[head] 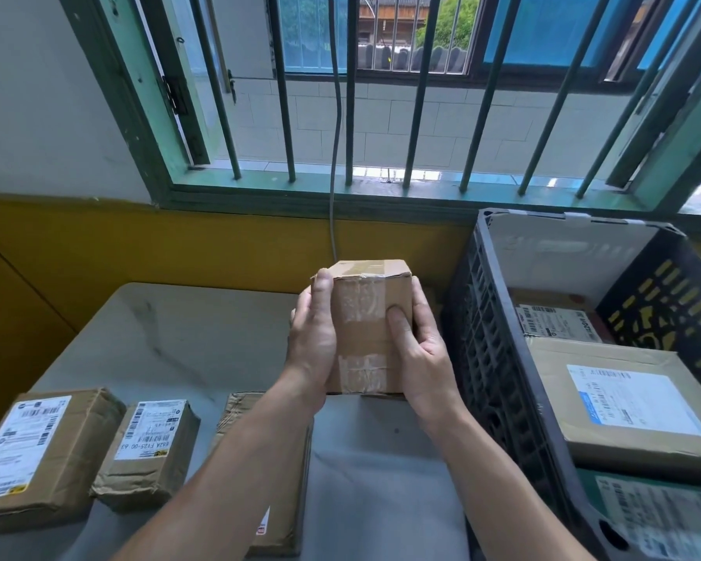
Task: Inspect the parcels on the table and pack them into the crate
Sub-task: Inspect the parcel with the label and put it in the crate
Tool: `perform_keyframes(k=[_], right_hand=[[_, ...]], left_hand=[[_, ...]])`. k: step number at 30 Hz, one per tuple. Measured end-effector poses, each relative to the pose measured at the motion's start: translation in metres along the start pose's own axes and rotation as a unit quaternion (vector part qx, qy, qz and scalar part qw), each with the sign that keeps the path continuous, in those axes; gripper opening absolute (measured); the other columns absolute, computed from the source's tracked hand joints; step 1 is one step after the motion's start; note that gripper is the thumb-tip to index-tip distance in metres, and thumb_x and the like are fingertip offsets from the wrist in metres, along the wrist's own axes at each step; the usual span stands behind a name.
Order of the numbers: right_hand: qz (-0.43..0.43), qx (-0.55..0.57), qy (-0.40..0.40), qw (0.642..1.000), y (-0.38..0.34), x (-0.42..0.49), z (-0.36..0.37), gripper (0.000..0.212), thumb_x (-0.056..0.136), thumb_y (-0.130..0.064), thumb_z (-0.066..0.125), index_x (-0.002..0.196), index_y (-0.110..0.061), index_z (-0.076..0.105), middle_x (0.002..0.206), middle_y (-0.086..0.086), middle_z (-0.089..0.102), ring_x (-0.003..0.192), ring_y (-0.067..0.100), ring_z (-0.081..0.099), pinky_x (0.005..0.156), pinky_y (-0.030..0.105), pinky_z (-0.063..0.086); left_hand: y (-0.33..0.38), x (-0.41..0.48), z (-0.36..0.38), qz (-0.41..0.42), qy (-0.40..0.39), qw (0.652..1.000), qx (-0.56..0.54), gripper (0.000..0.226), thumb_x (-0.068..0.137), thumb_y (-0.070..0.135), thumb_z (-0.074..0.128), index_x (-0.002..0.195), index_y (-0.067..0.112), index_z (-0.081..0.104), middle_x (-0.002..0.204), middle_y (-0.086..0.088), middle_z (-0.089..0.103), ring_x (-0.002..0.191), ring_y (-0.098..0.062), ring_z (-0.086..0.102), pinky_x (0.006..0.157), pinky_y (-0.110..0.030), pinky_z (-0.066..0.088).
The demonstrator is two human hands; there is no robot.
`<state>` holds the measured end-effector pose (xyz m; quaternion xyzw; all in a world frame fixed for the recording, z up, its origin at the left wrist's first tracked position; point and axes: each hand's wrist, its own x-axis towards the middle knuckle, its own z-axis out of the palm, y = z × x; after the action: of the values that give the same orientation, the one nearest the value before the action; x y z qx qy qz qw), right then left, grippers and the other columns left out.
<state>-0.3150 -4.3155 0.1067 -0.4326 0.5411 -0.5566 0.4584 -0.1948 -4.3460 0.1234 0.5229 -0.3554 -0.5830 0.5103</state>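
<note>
Cardboard parcel (361, 342) is gripped between the left hand (312, 342) and right hand (425, 358), above the table (179, 338).

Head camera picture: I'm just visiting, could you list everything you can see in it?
held parcel: 1, brown, taped, above the table
table parcels: 3, brown, near left; one partly hidden
crate: 1, black, right of the table
crate parcels: 3 visible, mostly brown, inside the crate
table: 1, pale grey, below the window
window: 1, green frame, barred, behind
cable: 1, grey, hanging at the window
left hand, right hand: 2, gripping the held parcel's sides
</note>
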Motion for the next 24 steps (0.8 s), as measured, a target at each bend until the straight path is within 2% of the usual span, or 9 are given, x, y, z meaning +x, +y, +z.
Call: perform_keyframes(k=[3, 5, 7, 10, 12, 15, 18, 21, 24], right_hand=[[0.018, -0.006, -0.007, 1.0, 0.0, 0.0, 0.0, 0.077, 0.091, -0.065, 0.051, 0.16, -0.048, 0.022, 0.16, -0.013, 0.042, 0.141, 0.012, 0.05, 0.113, 0.042, 0.049], [0.029, -0.011, -0.015, 0.999, -0.004, 0.001, 0.0, 0.085, 0.09, -0.08, 0.044, 0.162, -0.047, 0.014, 0.162, -0.012, 0.038, 0.142, 0.012, 0.047, 0.108, 0.034, 0.051], [0.038, -0.011, -0.014, 0.999, -0.008, 0.002, -0.002, 0.091, 0.086, -0.082, 0.039, 0.163, -0.043, 0.013, 0.158, -0.009, 0.043, 0.134, 0.011, 0.053, 0.096, 0.024, 0.054], [0.027, -0.012, 0.001, 1.0, -0.009, 0.006, -0.003, 0.103, 0.076, -0.095, 0.037, 0.161, -0.04, 0.023, 0.151, -0.002, 0.054, 0.127, 0.015, 0.062, 0.096, 0.037, 0.06], [0.033, -0.004, 0.01, 0.999, -0.009, 0.007, -0.003, 0.096, 0.081, -0.089, 0.038, 0.161, -0.038, 0.027, 0.148, -0.003, 0.056, 0.122, 0.011, 0.064, 0.094, 0.035, 0.061], [0.037, 0.027, 0.035, 0.998, -0.01, 0.006, -0.006, 0.059, 0.109, -0.047, 0.039, 0.163, -0.031, 0.024, 0.125, -0.019, 0.057, 0.095, -0.01, 0.066, 0.072, 0.011, 0.056], [0.05, 0.028, 0.027, 0.998, -0.012, 0.002, -0.007, 0.054, 0.109, -0.024, 0.036, 0.162, -0.031, 0.027, 0.117, -0.022, 0.059, 0.098, 0.001, 0.065, 0.065, 0.016, 0.057], [0.061, 0.021, 0.025, 0.998, -0.012, 0.003, -0.006, 0.055, 0.108, -0.024, 0.04, 0.161, -0.031, 0.031, 0.133, -0.009, 0.063, 0.11, 0.007, 0.064, 0.075, 0.022, 0.06], [0.069, 0.028, 0.033, 0.997, -0.015, 0.003, -0.004, 0.056, 0.108, -0.029, 0.048, 0.161, -0.028, 0.031, 0.141, -0.001, 0.062, 0.121, 0.017, 0.065, 0.098, 0.043, 0.058]], left_hand=[[0.003, -0.005, 0.003, -0.006, 0.006, 1.0, -0.021, 0.07, 0.07, 0.078, 0.055, 0.126, 0.038, 0.066, 0.12, -0.004, 0.075, 0.108, -0.028, 0.073, 0.089, -0.059, 0.061], [0.002, -0.006, 0.004, 0.001, -0.001, 1.0, -0.028, 0.063, 0.076, 0.066, 0.055, 0.128, 0.033, 0.065, 0.116, -0.004, 0.076, 0.107, -0.028, 0.074, 0.089, -0.06, 0.06], [0.002, -0.006, 0.004, 0.004, -0.01, 1.0, -0.028, 0.06, 0.08, 0.059, 0.053, 0.13, 0.029, 0.065, 0.116, -0.005, 0.076, 0.108, -0.028, 0.073, 0.089, -0.058, 0.061], [0.002, -0.005, 0.004, 0.008, -0.041, 0.999, -0.019, 0.059, 0.081, 0.058, 0.052, 0.134, 0.031, 0.061, 0.114, -0.002, 0.077, 0.105, -0.025, 0.075, 0.086, -0.055, 0.063], [0.004, -0.007, 0.005, 0.003, -0.055, 0.998, -0.016, 0.06, 0.083, 0.062, 0.053, 0.136, 0.034, 0.059, 0.115, -0.001, 0.077, 0.104, -0.023, 0.075, 0.086, -0.055, 0.063], [0.006, -0.007, 0.006, -0.02, -0.041, 0.999, -0.017, 0.057, 0.091, 0.072, 0.056, 0.133, 0.033, 0.053, 0.119, -0.005, 0.074, 0.108, -0.026, 0.073, 0.09, -0.056, 0.061], [0.006, -0.005, 0.003, -0.031, -0.029, 0.999, -0.013, 0.026, 0.103, 0.042, 0.055, 0.127, 0.032, 0.054, 0.115, -0.008, 0.074, 0.097, -0.028, 0.074, 0.079, -0.049, 0.063], [0.005, -0.005, 0.002, -0.03, -0.061, 0.997, -0.027, 0.034, 0.105, 0.022, 0.047, 0.137, 0.03, 0.057, 0.112, -0.004, 0.078, 0.101, -0.03, 0.076, 0.076, -0.045, 0.063], [0.004, -0.005, 0.001, -0.017, -0.087, 0.996, -0.025, 0.04, 0.105, 0.015, 0.041, 0.137, 0.027, 0.06, 0.117, -0.005, 0.078, 0.11, -0.034, 0.073, 0.08, -0.045, 0.063]])
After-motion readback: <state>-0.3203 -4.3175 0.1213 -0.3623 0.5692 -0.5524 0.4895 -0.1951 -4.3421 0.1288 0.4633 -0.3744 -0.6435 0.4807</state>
